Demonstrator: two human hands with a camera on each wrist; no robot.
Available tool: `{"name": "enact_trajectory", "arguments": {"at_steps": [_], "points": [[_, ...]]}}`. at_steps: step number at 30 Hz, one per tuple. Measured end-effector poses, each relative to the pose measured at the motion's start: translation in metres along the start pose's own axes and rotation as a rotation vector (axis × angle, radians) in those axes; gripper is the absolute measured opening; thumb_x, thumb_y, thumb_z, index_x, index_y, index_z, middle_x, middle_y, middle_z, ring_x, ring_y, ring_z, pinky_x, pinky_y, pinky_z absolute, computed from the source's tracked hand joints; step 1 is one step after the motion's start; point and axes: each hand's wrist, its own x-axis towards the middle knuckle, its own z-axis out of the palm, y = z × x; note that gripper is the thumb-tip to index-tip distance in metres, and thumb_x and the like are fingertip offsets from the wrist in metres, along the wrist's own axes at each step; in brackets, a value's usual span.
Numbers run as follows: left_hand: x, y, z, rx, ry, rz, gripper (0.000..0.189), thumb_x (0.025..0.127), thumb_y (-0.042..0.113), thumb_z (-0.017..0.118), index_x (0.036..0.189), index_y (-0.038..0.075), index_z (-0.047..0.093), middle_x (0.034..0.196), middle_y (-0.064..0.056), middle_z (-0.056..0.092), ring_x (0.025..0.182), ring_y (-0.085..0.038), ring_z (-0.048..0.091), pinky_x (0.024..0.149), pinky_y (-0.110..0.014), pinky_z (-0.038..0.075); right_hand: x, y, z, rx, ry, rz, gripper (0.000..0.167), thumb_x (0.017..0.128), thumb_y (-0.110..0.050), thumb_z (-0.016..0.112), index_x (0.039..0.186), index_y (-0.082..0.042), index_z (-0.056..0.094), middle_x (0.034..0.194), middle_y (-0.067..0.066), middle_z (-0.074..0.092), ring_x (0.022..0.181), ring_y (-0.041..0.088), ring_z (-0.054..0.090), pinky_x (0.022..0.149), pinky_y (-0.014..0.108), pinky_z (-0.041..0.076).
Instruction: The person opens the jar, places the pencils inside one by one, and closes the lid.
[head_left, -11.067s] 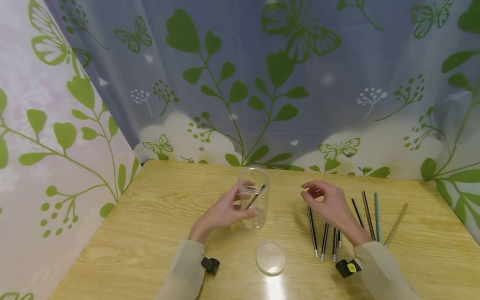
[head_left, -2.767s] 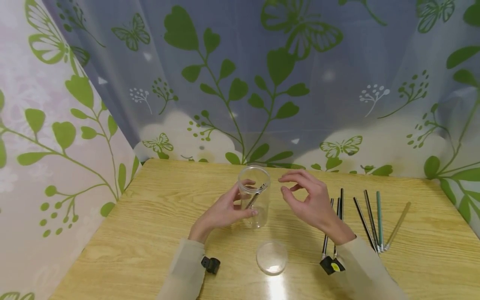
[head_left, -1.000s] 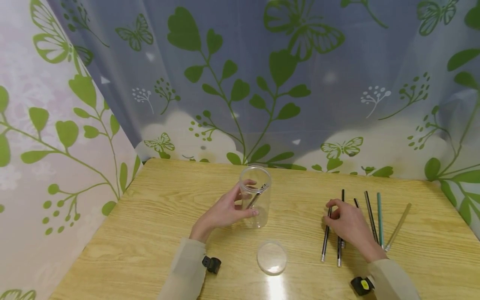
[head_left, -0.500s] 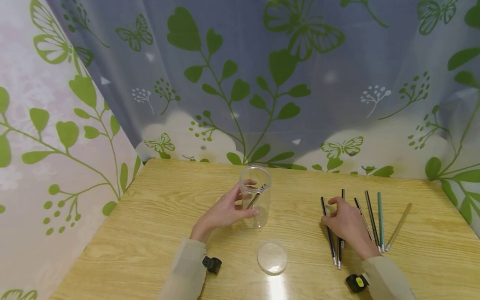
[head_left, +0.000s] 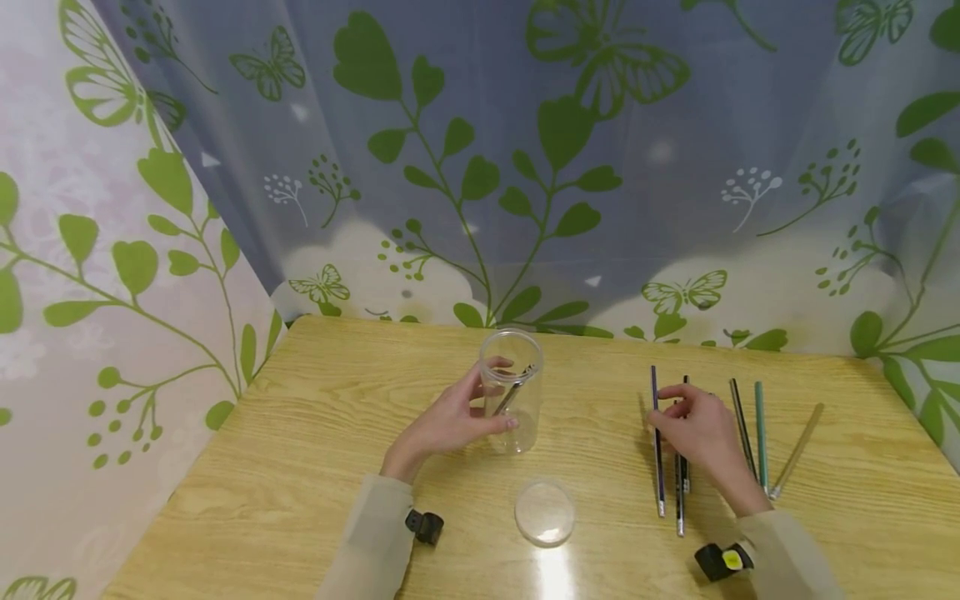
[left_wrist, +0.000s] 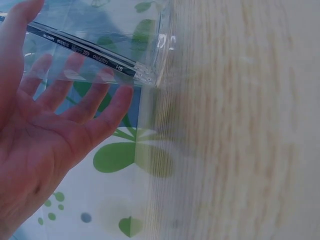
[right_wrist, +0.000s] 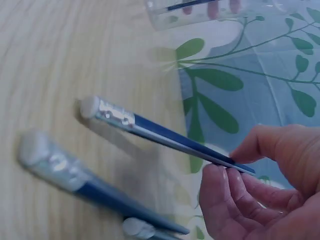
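Observation:
My left hand [head_left: 450, 417] grips a clear plastic jar [head_left: 522, 429], its fingers behind and the thumb in front. The jar stands uncovered. Inside, dark HB pencils [left_wrist: 85, 50] lean together, eraser ends toward the rim. To the right, my right hand [head_left: 701, 429] pinches a dark striped pencil [head_left: 657, 467] between thumb and fingers near its far end. That pencil's white eraser and silver ferrule [right_wrist: 115, 112] point toward the person, tilted close over the table in the right wrist view.
A round clear lid [head_left: 544, 514] lies in front of the jar. Below the right hand lie more dark pencils [head_left: 679, 508]. Farther right are another dark pencil [head_left: 742, 421], a teal pencil [head_left: 761, 433] and a tan one [head_left: 797, 450]. A patterned curtain [head_left: 465, 250] borders the wooden table.
From beside the jar, my right hand has gone back right to the pencils. It has picked up one dark pencil, now raised at the far end. My left hand stays on the jar.

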Motion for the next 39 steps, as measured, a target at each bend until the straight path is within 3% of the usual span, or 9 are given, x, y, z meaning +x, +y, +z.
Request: {"name": "enact_trajectory", "arguments": {"at_steps": [9, 14, 18, 21, 27, 39], "points": [[0.001, 0.001, 0.0, 0.002, 0.001, 0.0, 0.073, 0.091, 0.025, 0.08, 0.149, 0.042, 0.039, 0.162, -0.004, 0.039, 0.144, -0.032, 0.047, 0.115, -0.053, 0.047, -0.005, -0.015, -0.009, 0.235, -0.032, 0.035, 0.048, 0.099, -0.017, 0.061, 0.141, 0.0, 0.048, 0.1, 0.01, 0.058, 0.077, 0.021, 0.068, 0.069, 0.035, 0.066], [0.001, 0.001, 0.0, 0.0, -0.003, 0.0, 0.073, 0.091, 0.026, 0.08, 0.149, 0.041, 0.039, 0.161, -0.005, 0.04, 0.144, -0.033, 0.047, 0.115, -0.052, 0.047, -0.008, -0.021, -0.014, 0.289, 0.032, 0.028, 0.046, 0.098, -0.013, 0.06, 0.14, -0.001, 0.046, 0.1, 0.006, 0.058, 0.075, 0.015, 0.066, 0.069, 0.035, 0.066], [0.001, -0.001, 0.0, 0.007, 0.0, 0.002, 0.072, 0.091, 0.026, 0.08, 0.149, 0.041, 0.039, 0.16, -0.002, 0.041, 0.144, -0.033, 0.047, 0.115, -0.051, 0.047, -0.011, -0.027, -0.019, 0.33, 0.099, -0.024, 0.042, 0.098, -0.009, 0.06, 0.136, 0.0, 0.045, 0.095, 0.002, 0.058, 0.073, 0.008, 0.066, 0.068, 0.033, 0.066], [0.001, -0.001, 0.0, 0.012, 0.0, 0.004, 0.072, 0.091, 0.027, 0.079, 0.149, 0.04, 0.038, 0.161, -0.003, 0.04, 0.144, -0.032, 0.047, 0.115, -0.051, 0.048, -0.013, -0.032, -0.024, 0.372, 0.136, -0.062, 0.039, 0.098, -0.006, 0.06, 0.133, 0.0, 0.045, 0.093, 0.0, 0.058, 0.072, 0.008, 0.066, 0.066, 0.031, 0.066], [0.001, 0.0, -0.001, 0.009, -0.003, 0.005, 0.072, 0.091, 0.026, 0.079, 0.149, 0.041, 0.038, 0.163, -0.003, 0.037, 0.145, -0.032, 0.046, 0.114, -0.051, 0.048, -0.016, -0.042, -0.033, 0.44, 0.175, -0.101, 0.028, 0.097, -0.004, 0.06, 0.121, -0.012, 0.048, 0.093, -0.004, 0.057, 0.074, 0.008, 0.067, 0.066, 0.032, 0.066], [0.0, 0.001, 0.0, 0.001, -0.002, 0.002, 0.072, 0.091, 0.026, 0.08, 0.149, 0.041, 0.039, 0.162, -0.003, 0.039, 0.144, -0.032, 0.046, 0.114, -0.05, 0.049, -0.016, -0.059, -0.039, 0.614, 0.255, -0.157, 0.034, 0.092, 0.006, 0.061, 0.113, -0.017, 0.049, 0.093, -0.003, 0.058, 0.073, 0.009, 0.068, 0.063, 0.03, 0.065]]}}
